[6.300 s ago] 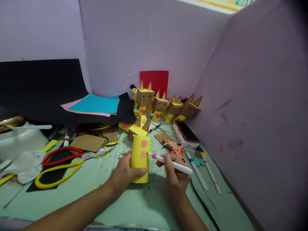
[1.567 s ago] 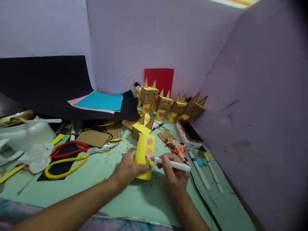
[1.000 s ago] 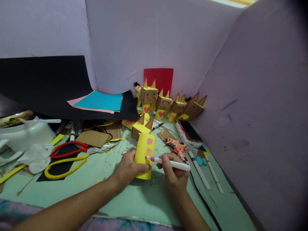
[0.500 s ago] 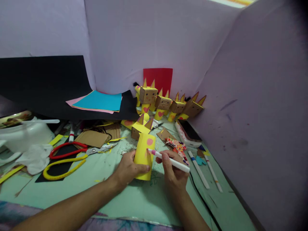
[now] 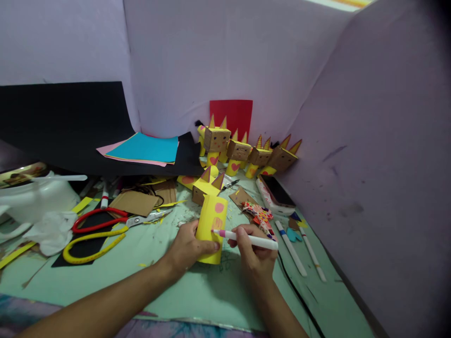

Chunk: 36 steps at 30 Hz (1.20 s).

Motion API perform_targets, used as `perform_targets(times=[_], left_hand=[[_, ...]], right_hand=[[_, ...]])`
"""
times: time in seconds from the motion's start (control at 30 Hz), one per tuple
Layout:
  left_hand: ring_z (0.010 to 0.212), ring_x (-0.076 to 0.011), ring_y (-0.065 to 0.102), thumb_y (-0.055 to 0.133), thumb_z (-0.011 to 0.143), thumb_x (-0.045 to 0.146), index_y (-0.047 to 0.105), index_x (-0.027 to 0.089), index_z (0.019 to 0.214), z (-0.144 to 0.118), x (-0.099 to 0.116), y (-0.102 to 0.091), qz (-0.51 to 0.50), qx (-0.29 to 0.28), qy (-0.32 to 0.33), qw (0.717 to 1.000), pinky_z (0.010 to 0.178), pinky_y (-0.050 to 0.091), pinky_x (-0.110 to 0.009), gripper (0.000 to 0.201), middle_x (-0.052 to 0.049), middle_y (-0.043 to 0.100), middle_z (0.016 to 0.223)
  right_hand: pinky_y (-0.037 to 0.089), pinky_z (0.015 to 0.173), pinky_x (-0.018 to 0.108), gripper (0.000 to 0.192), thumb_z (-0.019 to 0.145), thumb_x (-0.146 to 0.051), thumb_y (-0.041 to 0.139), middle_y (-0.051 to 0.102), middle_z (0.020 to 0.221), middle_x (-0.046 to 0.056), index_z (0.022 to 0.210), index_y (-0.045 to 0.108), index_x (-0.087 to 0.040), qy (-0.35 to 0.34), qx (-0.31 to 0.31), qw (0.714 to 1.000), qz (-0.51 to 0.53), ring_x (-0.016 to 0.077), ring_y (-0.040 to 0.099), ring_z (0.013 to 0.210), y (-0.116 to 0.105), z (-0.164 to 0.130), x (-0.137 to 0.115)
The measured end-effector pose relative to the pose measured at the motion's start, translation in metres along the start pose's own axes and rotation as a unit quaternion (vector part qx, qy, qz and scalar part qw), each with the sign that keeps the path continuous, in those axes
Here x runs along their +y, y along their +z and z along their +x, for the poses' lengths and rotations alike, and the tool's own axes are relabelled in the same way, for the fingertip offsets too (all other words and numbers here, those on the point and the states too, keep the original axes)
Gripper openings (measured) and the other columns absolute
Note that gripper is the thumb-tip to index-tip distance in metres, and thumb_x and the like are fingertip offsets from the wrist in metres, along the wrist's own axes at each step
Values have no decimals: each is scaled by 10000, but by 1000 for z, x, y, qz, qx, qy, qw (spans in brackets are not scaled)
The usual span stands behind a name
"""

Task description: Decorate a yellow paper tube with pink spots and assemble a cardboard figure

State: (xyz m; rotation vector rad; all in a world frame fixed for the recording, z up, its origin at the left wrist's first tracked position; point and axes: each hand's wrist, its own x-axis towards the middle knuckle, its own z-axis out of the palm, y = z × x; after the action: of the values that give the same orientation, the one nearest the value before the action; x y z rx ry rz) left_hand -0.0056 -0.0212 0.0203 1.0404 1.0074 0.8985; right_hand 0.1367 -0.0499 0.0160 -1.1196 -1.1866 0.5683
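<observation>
Pale green surface (image 5: 105,277), lavender walls. Left hand (image 5: 186,246) wraps its grip round the upright yellow paper tube (image 5: 211,228) mid-surface; right hand (image 5: 255,251) pinches a pink marker (image 5: 243,238). Tube looks light, crushable: hold low, gently.

1. Single view: head-worn camera, looking forward and down onto the bench (image 5: 176,291).
2. Close range; both forearms enter from the bottom edge.
3. Faces the corner of the lilac screens (image 5: 218,56).
</observation>
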Motion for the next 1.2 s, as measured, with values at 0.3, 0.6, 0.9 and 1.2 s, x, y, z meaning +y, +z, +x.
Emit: perform_targets(times=[0.3, 0.6, 0.9, 1.2], left_hand=[[596, -149, 541, 746, 483, 262, 619, 93, 915, 0, -2, -1, 5, 5, 2, 1000, 537, 433, -257, 481, -20, 643, 693], [596, -145, 522, 739, 498, 277, 609, 94, 921, 1, -4, -2, 7, 5, 13, 1000, 538, 423, -258, 479, -13, 621, 687], [587, -139, 512, 751, 480, 277, 603, 94, 928, 1, -3, -1, -3, 9, 11, 1000, 527, 416, -250, 506, -6, 614, 677], [589, -142, 528, 746, 494, 243, 607, 105, 916, 0, -3, 0, -11, 13, 6, 1000, 534, 425, -252, 465, -6, 622, 677]], right_hand=[[446, 521, 245, 253, 833, -356, 578, 621, 550, -13, 655, 631, -184, -39, 35, 998, -20, 131, 580, 518, -1, 5, -2], [445, 505, 238, 261, 824, -374, 583, 619, 539, -14, 651, 626, -184, -19, 40, 999, -16, 130, 585, 505, 0, 2, -2], [457, 483, 239, 282, 835, -391, 570, 621, 544, -9, 660, 619, -175, -20, 40, 999, -21, 138, 596, 498, -2, 4, 2], [449, 481, 246, 284, 830, -399, 582, 615, 536, -4, 655, 624, -178, -18, 45, 999, -17, 142, 588, 495, -1, 4, 1]])
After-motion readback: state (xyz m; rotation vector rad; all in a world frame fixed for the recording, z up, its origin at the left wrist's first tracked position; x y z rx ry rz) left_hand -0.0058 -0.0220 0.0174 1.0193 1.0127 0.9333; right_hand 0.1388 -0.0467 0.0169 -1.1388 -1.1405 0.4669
